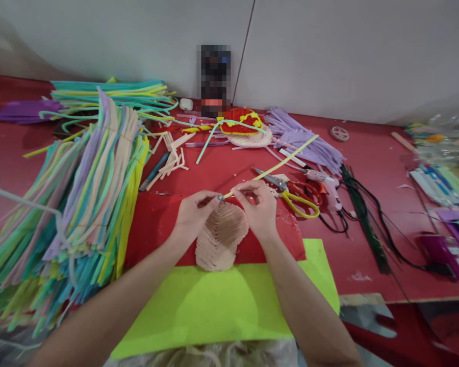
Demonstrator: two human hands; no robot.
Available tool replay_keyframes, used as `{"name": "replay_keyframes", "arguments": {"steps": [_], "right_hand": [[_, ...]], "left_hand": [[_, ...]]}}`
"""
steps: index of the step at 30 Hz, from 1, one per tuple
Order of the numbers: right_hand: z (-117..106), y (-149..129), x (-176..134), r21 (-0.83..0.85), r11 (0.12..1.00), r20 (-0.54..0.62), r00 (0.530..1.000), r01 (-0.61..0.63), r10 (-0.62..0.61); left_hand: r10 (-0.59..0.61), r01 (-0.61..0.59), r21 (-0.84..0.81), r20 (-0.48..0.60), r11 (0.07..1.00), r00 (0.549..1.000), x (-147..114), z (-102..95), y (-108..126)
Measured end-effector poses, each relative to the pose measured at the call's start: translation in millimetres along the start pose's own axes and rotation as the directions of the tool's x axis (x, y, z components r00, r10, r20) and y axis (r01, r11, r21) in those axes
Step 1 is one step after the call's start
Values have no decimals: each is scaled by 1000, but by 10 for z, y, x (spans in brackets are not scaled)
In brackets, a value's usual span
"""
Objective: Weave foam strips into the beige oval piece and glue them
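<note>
A pale yellow pipe cleaner [286,159] runs from my fingertips up to the right. My right hand [259,208] pinches it near its lower end. At that end, the thumb and forefinger of my left hand [193,214] are closed on the tip, where a small grey roundish bit [221,197] shows; what it is I cannot tell. Below both hands lies a beige leaf- or heart-shaped piece [222,244] made of folded pipe cleaners in slanting rows. It rests partly on a red sheet [156,234] and partly on a lime-green sheet [214,311].
Bundled pastel pipe cleaners [95,178] fill the left side. Beyond my hands lie cut beige pieces [172,158], a red-and-yellow piece [243,122] and purple pipe cleaners [306,135]. Scissors [302,196] and a pink glue gun [329,188] with a black cord sit right of my right hand.
</note>
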State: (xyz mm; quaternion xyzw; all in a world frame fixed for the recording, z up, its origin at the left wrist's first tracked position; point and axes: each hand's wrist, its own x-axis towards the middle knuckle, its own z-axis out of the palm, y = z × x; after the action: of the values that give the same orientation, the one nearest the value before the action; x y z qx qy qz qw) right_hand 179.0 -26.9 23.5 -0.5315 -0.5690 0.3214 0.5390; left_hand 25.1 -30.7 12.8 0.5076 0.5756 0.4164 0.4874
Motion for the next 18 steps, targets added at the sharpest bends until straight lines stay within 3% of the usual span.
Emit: {"name": "replay_keyframes", "arguments": {"steps": [3,6,9,11,14,18], "right_hand": [[-2,-24,17,-14,1000,27,1000,-2,2],[-122,-68,41,-63,997,154,988,37,-27],[-442,-44,47,-213,976,195,981,56,-14],[-752,46,41,-349,936,88,996,42,-12],[-1230,259,45,-634,773,-43,998,10,-48],[-1592,507,103,-876,474,110,994,91,14]], "left_hand": [[13,-13,15,-5,1000,1000,0,-3,5],[57,-53,105,-32,993,998,11,-30,17],[143,-128,198,-62,972,988,30,-72,40],[193,-170,236,-80,957,978,41,-98,58],[202,-173,253,-93,952,975,52,-125,80],[170,-151,188,-89,970,981,61,-140,68]]}}
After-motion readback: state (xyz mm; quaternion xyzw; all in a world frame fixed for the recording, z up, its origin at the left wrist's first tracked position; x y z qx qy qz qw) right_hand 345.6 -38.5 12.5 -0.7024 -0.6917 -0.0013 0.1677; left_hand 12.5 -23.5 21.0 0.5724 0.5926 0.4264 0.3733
